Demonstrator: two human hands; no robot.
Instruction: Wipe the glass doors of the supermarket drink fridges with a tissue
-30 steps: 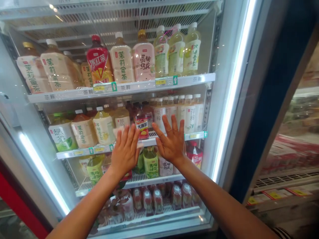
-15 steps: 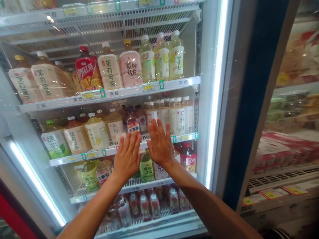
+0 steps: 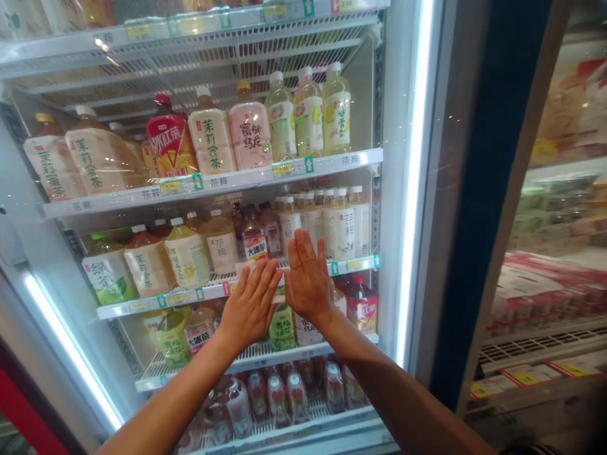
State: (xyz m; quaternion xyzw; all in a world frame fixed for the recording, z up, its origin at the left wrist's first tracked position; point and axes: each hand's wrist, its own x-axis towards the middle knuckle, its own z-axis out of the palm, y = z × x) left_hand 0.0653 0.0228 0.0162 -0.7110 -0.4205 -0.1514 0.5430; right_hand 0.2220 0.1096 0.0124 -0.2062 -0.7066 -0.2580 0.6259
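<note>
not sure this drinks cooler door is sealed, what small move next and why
Probably a firm, even push straight in with both palms. The left hand and right hand lie flat and open, side by side against the glass door, gripping nothing. Whether it has sealed cannot be seen.

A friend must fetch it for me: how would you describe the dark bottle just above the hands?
In the fridge, take the shelf behind the right hand. Near its middle, just above the left hand, stands the bottle: small and dark with a red label, its front neighbours pale.
</note>
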